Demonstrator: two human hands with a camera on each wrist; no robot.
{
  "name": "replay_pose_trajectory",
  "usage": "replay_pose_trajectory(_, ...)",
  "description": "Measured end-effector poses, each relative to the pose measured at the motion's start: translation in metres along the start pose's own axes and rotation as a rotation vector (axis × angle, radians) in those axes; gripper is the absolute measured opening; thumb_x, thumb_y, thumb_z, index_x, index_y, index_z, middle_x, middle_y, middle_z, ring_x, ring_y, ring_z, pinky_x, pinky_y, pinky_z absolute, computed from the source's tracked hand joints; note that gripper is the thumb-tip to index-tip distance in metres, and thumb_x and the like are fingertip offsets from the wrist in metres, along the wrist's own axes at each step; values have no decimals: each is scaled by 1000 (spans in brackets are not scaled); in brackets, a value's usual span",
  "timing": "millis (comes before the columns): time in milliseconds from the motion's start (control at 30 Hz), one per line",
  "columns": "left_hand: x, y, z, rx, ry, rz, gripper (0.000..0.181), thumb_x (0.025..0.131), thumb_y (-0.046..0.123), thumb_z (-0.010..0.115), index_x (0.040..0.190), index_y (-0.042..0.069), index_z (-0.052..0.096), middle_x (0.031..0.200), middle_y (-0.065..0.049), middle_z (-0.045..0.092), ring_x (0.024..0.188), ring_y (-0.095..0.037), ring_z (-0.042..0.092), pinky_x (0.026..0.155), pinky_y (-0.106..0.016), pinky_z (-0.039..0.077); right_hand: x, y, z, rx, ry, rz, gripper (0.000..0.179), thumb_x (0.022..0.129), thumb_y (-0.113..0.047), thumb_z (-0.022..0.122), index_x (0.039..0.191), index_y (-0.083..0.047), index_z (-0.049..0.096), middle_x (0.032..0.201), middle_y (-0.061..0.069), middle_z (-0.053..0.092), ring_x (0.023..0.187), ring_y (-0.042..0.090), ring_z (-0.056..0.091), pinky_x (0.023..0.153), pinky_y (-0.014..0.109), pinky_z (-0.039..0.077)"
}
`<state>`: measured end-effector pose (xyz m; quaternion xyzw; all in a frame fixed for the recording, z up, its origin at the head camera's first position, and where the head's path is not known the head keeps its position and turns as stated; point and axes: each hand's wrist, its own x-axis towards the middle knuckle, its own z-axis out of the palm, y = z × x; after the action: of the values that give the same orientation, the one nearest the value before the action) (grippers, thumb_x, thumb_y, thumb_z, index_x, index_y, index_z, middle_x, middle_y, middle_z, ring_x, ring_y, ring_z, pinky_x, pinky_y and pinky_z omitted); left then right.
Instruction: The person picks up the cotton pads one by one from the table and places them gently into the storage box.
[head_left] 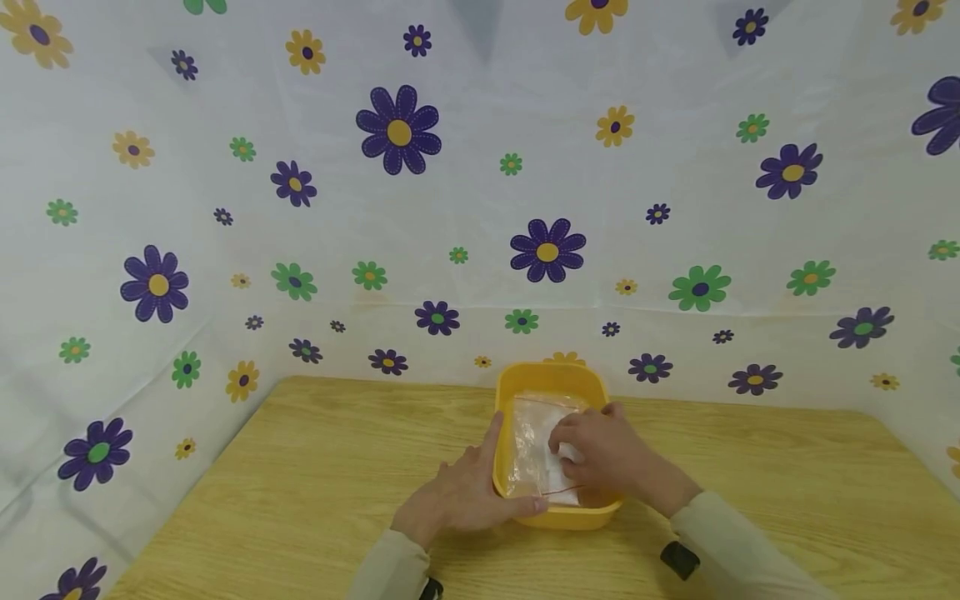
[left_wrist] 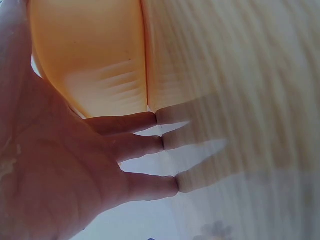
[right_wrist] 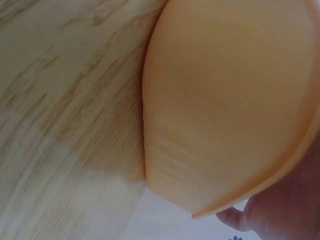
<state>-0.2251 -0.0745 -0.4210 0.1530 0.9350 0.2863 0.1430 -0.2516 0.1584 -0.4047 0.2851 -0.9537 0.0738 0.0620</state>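
Note:
In the head view a yellow plastic bin [head_left: 551, 518] stands on the table. Inside it lies a clear plastic bag [head_left: 527, 429] with thin red lines along its edges, and white material [head_left: 557, 477] shows in or under it. My left hand [head_left: 468, 492] rests against the bin's near left corner, index finger along the side and thumb at the front rim. In the left wrist view, its other fingers [left_wrist: 145, 185] are straight, tips on the table. My right hand [head_left: 607, 450] reaches into the bin, curled fingers pinching something white, partly hidden; whether it is part of the bag I cannot tell.
The wood-grain table [head_left: 315, 483] extends to both sides of the bin. A white sheet [head_left: 465, 208] printed with purple, green and yellow flowers hangs right behind the bin and along the sides. Dark bands [head_left: 679, 560] sit at the wrists.

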Motion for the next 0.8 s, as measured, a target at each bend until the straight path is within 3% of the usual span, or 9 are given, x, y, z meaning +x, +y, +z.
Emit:
replay_pose_trajectory(400, 0, 0, 0, 4, 6, 8, 127, 77, 84, 63, 166, 26, -7, 160, -21, 43, 146, -40, 44, 116, -76, 25, 0, -1, 3, -81, -5, 24, 26, 91, -29, 74, 116, -27, 77, 120, 1, 75, 108, 26, 68, 96, 64, 41)
replay_pose_trajectory(667, 3, -3, -1, -6, -2, 16, 128, 77, 84, 62, 165, 26, -10, 160, -18, 43, 144, -38, 47, 117, -75, 25, -15, 7, -3, 17, 168, 3, 27, 93, -31, 75, 118, -22, 76, 128, 7, 72, 117, 31, 67, 96, 62, 47)
replay_pose_trajectory(800, -1, -8, -6, -45, 13, 33, 123, 80, 83, 62, 166, 27, -6, 165, -13, 38, 142, -40, 49, 116, -69, 34, -28, 13, -7, 44, 241, 25, 33, 93, -33, 75, 124, -21, 73, 134, 9, 70, 122, 34, 65, 99, 61, 49)
